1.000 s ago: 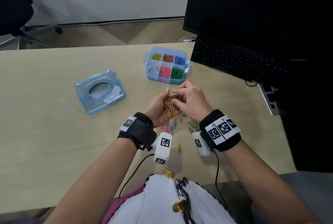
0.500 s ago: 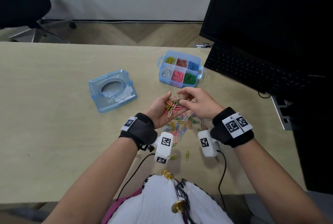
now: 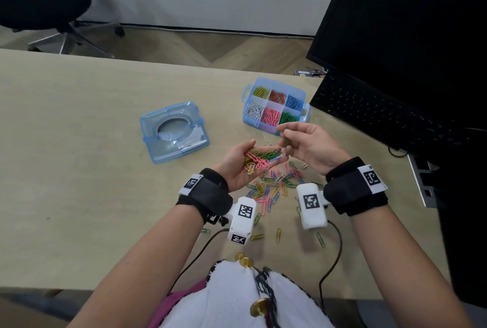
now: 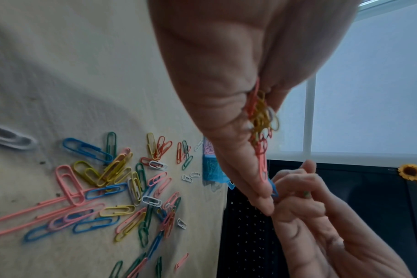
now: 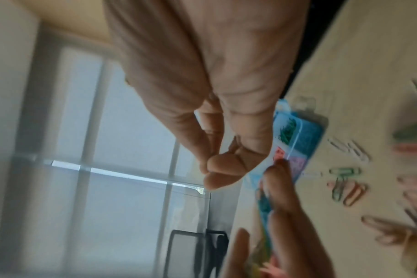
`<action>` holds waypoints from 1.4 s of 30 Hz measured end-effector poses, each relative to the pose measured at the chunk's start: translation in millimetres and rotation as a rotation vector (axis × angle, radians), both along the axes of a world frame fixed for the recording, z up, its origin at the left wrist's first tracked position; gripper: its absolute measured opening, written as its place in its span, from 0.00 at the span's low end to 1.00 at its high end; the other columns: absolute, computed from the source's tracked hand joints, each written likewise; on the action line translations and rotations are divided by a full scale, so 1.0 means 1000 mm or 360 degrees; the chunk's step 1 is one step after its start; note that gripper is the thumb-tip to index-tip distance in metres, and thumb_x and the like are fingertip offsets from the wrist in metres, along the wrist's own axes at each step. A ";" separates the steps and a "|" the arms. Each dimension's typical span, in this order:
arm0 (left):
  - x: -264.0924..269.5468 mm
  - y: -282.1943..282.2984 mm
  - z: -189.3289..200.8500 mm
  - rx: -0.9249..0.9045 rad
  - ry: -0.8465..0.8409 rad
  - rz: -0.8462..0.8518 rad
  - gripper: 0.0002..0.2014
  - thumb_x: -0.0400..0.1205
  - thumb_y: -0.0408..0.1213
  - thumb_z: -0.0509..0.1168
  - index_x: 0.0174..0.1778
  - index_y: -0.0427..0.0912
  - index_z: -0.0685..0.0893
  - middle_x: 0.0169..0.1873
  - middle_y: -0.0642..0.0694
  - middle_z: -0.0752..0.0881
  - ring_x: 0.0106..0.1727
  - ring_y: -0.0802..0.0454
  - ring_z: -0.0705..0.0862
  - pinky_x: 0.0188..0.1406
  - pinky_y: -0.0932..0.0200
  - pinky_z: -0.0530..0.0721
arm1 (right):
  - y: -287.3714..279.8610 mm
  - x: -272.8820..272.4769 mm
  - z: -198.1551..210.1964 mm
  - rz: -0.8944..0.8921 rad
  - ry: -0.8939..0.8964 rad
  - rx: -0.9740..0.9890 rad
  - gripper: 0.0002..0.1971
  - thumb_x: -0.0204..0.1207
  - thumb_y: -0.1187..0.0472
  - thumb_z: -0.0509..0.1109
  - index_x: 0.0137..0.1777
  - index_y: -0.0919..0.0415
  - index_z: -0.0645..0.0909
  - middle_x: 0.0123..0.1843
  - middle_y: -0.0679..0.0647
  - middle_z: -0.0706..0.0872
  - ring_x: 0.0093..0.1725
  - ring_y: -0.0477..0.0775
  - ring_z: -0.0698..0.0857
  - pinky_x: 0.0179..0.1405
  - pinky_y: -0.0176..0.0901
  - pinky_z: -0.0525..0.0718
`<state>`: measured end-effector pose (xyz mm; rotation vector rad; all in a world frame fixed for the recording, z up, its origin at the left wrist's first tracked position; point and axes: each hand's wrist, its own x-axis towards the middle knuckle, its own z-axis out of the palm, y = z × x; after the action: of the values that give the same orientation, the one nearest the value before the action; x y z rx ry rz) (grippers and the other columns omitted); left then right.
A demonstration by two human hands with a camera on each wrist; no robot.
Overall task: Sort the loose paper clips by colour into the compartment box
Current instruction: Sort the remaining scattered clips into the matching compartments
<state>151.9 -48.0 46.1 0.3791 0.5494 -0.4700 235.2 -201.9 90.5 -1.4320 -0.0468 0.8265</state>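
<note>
A: Logging hands. The left hand [image 3: 246, 162] is lying palm-up at the centre of the head view, fingers loosely cupped, cradling a mixed handful of clips [image 3: 259, 158] in green, pink, yellow and blue.

B: And the right hand [image 3: 307, 147]?

A: It is hovering just right of the left, thumb and forefinger closed together on something small. The left wrist view is showing a greenish speck between those fingertips [image 4: 306, 194], likely one or a few green clips. Colour is too blurred to confirm.

B: Where is the compartment box [image 3: 303, 95] sitting?

A: Above the hands, right of centre, lid off. Six cells, each already holding one colour: yellow, red, blue along the far row; white, pink, green along the near row. Its blue lid [image 3: 174, 135] is lying apart, left of centre. A loose pile of clips [image 3: 274, 185] is lying on the table [image 3: 79, 143] below the hands.

B: Risks from here?

A: Judgement only. The cells are small and adjoining, so a release from height could be bouncing a clip into the pink or blue cell beside green. Clips are hooking together, so one pull may be dragging an off-colour clip along. The cupped palm is tilting slightly; more tilt could be spilling the handful onto the pile.
</note>
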 end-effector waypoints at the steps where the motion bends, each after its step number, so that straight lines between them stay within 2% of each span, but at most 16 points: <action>1: 0.000 0.001 -0.001 -0.0004 0.0001 -0.0001 0.30 0.89 0.45 0.47 0.53 0.20 0.85 0.55 0.21 0.83 0.50 0.33 0.89 0.50 0.51 0.86 | -0.001 0.002 0.002 -0.0051 0.0135 0.0066 0.09 0.83 0.71 0.58 0.52 0.67 0.80 0.38 0.56 0.84 0.35 0.48 0.83 0.31 0.33 0.82; 4: 0.000 0.003 -0.003 -0.0002 0.0017 0.0021 0.31 0.89 0.45 0.46 0.54 0.19 0.85 0.58 0.20 0.82 0.53 0.32 0.88 0.55 0.49 0.84 | -0.003 0.015 0.003 -0.0161 0.0349 0.0028 0.10 0.85 0.66 0.55 0.50 0.65 0.78 0.37 0.55 0.83 0.33 0.47 0.80 0.27 0.32 0.78; 8: 0.000 0.005 -0.005 0.0006 0.0025 0.0046 0.30 0.89 0.46 0.46 0.59 0.21 0.82 0.62 0.22 0.80 0.56 0.33 0.87 0.55 0.48 0.81 | 0.009 0.043 -0.009 -0.0244 -0.0012 -0.0579 0.10 0.83 0.71 0.53 0.54 0.69 0.76 0.40 0.59 0.82 0.33 0.49 0.80 0.28 0.33 0.77; 9: 0.000 0.004 -0.003 0.0010 0.0028 0.0055 0.29 0.89 0.47 0.46 0.61 0.22 0.81 0.63 0.23 0.80 0.55 0.33 0.87 0.54 0.47 0.82 | 0.013 0.050 -0.012 -0.0261 -0.0107 -0.0669 0.11 0.83 0.72 0.52 0.58 0.71 0.75 0.44 0.62 0.83 0.37 0.52 0.82 0.32 0.35 0.80; 11: 0.001 0.003 -0.001 -0.0008 0.0047 0.0101 0.28 0.90 0.46 0.47 0.65 0.22 0.78 0.63 0.22 0.80 0.52 0.32 0.88 0.47 0.48 0.88 | 0.021 0.064 -0.018 -0.0239 -0.0235 -0.0760 0.15 0.84 0.71 0.53 0.67 0.71 0.72 0.57 0.65 0.82 0.51 0.57 0.84 0.48 0.44 0.85; 14: 0.002 0.004 0.001 -0.0041 0.0043 0.0156 0.28 0.90 0.46 0.47 0.69 0.23 0.74 0.65 0.22 0.78 0.52 0.31 0.88 0.39 0.50 0.91 | 0.025 0.069 -0.016 -0.0042 -0.0598 -0.0974 0.20 0.82 0.67 0.62 0.74 0.66 0.72 0.65 0.59 0.81 0.64 0.55 0.81 0.66 0.52 0.80; 16: 0.003 0.005 0.000 -0.0033 0.0053 0.0168 0.28 0.90 0.46 0.47 0.68 0.23 0.75 0.64 0.22 0.78 0.52 0.31 0.88 0.43 0.49 0.90 | 0.024 0.059 -0.008 0.0194 -0.0933 -0.1046 0.17 0.80 0.64 0.67 0.68 0.59 0.80 0.61 0.52 0.85 0.60 0.50 0.83 0.63 0.46 0.81; 18: 0.004 0.006 -0.001 0.0003 0.0060 0.0176 0.28 0.90 0.46 0.47 0.67 0.23 0.76 0.62 0.22 0.80 0.51 0.32 0.88 0.44 0.49 0.90 | 0.022 0.041 0.002 0.0518 -0.1087 -0.1005 0.11 0.77 0.62 0.72 0.58 0.54 0.86 0.52 0.45 0.87 0.50 0.45 0.85 0.53 0.38 0.83; 21: 0.007 0.007 -0.004 0.0122 0.0059 0.0193 0.27 0.90 0.45 0.48 0.68 0.22 0.75 0.55 0.24 0.82 0.43 0.36 0.90 0.35 0.51 0.90 | 0.022 0.018 0.009 0.0874 -0.1220 -0.0995 0.10 0.71 0.58 0.78 0.52 0.53 0.89 0.47 0.44 0.85 0.44 0.41 0.84 0.45 0.35 0.84; 24: 0.008 0.006 -0.004 0.0184 0.0067 0.0178 0.27 0.90 0.44 0.48 0.54 0.23 0.83 0.48 0.27 0.86 0.38 0.39 0.90 0.35 0.51 0.91 | 0.020 0.010 0.005 0.0899 -0.1352 -0.1043 0.12 0.69 0.59 0.80 0.53 0.54 0.89 0.49 0.45 0.82 0.45 0.42 0.81 0.47 0.34 0.78; 26: 0.008 0.006 -0.001 0.0198 0.0043 0.0157 0.30 0.90 0.44 0.47 0.44 0.24 0.88 0.43 0.27 0.87 0.37 0.39 0.90 0.37 0.51 0.91 | 0.019 0.007 0.005 0.0887 -0.1414 -0.1057 0.12 0.69 0.60 0.80 0.53 0.56 0.90 0.49 0.46 0.82 0.47 0.45 0.81 0.50 0.37 0.79; 31: 0.011 0.008 0.001 0.0195 0.0041 0.0109 0.31 0.90 0.43 0.47 0.41 0.24 0.89 0.43 0.28 0.88 0.39 0.37 0.90 0.45 0.48 0.88 | 0.019 0.006 0.005 0.0931 -0.1575 -0.1094 0.07 0.72 0.62 0.77 0.50 0.59 0.88 0.49 0.50 0.82 0.48 0.49 0.81 0.54 0.44 0.81; 34: 0.010 0.008 0.001 0.0166 0.0053 0.0092 0.30 0.90 0.43 0.48 0.43 0.23 0.89 0.44 0.27 0.87 0.39 0.36 0.90 0.49 0.48 0.85 | 0.019 0.007 0.003 0.1064 -0.1645 -0.1136 0.02 0.76 0.60 0.73 0.47 0.55 0.82 0.50 0.50 0.79 0.49 0.48 0.77 0.55 0.47 0.80; 37: 0.010 0.009 0.003 0.0131 0.0057 0.0098 0.27 0.89 0.43 0.48 0.51 0.23 0.85 0.44 0.26 0.87 0.39 0.37 0.90 0.48 0.50 0.85 | 0.017 0.010 -0.002 0.1103 -0.1594 -0.1126 0.04 0.78 0.59 0.69 0.46 0.54 0.76 0.49 0.50 0.77 0.50 0.49 0.75 0.53 0.44 0.77; 39: 0.010 0.010 0.004 0.0135 0.0060 0.0110 0.25 0.90 0.43 0.48 0.54 0.24 0.82 0.47 0.25 0.86 0.41 0.36 0.90 0.47 0.51 0.86 | 0.014 0.014 -0.003 0.0997 -0.1418 -0.0990 0.04 0.80 0.61 0.68 0.46 0.54 0.75 0.47 0.49 0.78 0.47 0.49 0.77 0.48 0.41 0.75; 42: 0.011 0.012 0.003 0.0124 0.0045 0.0099 0.25 0.89 0.44 0.48 0.66 0.23 0.76 0.64 0.24 0.79 0.54 0.34 0.86 0.53 0.49 0.83 | 0.008 0.019 0.000 0.0720 -0.0896 -0.0569 0.05 0.81 0.68 0.66 0.48 0.57 0.76 0.46 0.55 0.85 0.40 0.48 0.83 0.38 0.37 0.78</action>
<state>162.7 -35.8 49.1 0.4290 0.6062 -0.3953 253.9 -194.4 90.1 -2.0000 -0.7022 0.7909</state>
